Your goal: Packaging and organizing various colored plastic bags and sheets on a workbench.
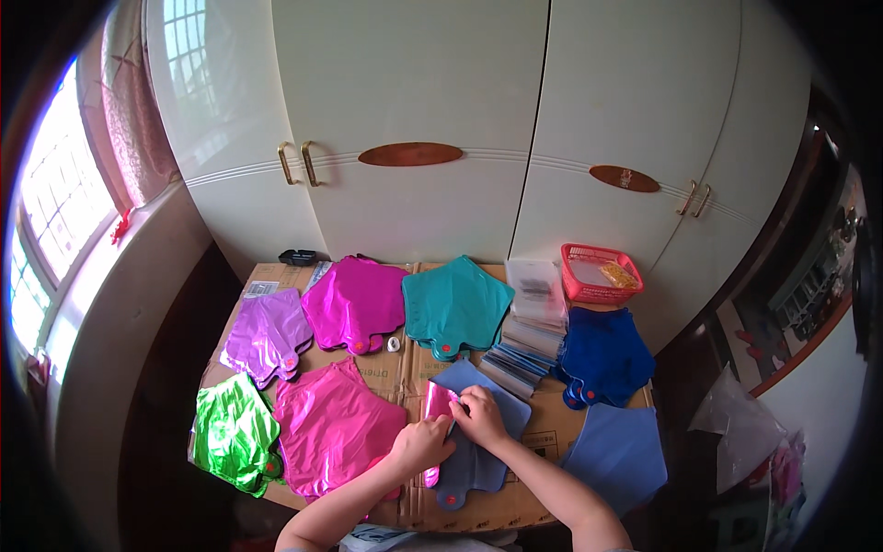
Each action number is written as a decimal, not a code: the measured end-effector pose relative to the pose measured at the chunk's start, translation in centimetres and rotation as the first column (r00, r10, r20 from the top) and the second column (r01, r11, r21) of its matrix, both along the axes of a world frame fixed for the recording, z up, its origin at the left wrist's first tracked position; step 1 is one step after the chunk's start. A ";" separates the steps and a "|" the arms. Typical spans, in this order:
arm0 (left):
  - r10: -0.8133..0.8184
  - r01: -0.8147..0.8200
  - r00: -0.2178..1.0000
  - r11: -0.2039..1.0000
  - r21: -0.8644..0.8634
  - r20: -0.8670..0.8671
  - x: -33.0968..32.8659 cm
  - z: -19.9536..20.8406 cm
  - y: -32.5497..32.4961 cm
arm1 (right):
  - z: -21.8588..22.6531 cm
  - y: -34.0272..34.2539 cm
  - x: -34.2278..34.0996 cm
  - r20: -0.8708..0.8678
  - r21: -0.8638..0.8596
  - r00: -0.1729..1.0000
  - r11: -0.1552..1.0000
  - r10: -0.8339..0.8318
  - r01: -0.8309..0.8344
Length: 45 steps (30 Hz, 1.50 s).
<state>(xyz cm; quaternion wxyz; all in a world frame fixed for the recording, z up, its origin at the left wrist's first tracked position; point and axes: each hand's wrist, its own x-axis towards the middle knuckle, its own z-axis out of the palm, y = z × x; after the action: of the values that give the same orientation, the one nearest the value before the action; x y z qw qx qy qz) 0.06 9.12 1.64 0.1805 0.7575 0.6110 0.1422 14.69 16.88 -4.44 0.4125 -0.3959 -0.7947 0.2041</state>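
The pink foil strip (439, 398) runs near to far atop blue foil (471, 467) on the desk (547, 419), the left hand (420, 447) curled across its middle, the right hand (481, 419) bent-fingered at its far right edge; whether either grips, I cannot tell.

The left hand (425, 445) covers the middle of the pink strip (440, 397), hiding its grip; the right hand's (480, 416) seems too small to tell. The lower edge cuts both forearms (359, 495), the top edge the wardrobe (414, 74). Glare washes out the view through the window (69, 175).
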 end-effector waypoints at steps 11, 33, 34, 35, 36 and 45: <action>-0.405 0.427 0.880 0.903 0.040 -0.249 -7.0 0.4 2.9 | 0.0 -0.1 -0.2 -0.024 0.013 1.000 1.000 -0.003 0.003; -0.125 0.132 0.946 0.991 -0.006 0.300 -6.4 -0.5 1.5 | 0.9 -0.6 0.0 0.008 0.025 1.000 1.000 0.018 -0.018; -0.028 0.087 0.907 0.989 -0.122 0.421 -5.9 0.2 1.3 | 1.0 -0.6 0.0 0.017 0.007 0.999 1.000 0.030 -0.030; 0.041 0.010 0.878 0.994 -0.104 0.476 -5.1 1.4 0.9 | 1.0 -0.7 0.0 0.044 0.020 0.998 0.999 0.045 -0.046; 0.103 -0.060 0.884 0.992 -0.109 0.457 -5.1 1.2 0.7 | 1.2 -0.7 0.0 0.069 0.035 0.996 0.997 0.064 -0.067; 0.276 -0.270 0.938 0.961 -0.055 0.208 -5.2 -0.8 1.5 | 1.7 -1.3 -0.6 0.289 0.116 0.953 0.985 0.087 -0.125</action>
<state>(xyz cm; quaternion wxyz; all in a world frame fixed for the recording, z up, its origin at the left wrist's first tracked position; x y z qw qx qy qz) -5.14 10.61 0.88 0.2334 0.6434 0.6889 0.2386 14.10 15.61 -2.76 0.3086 -0.3493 -0.8773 0.1140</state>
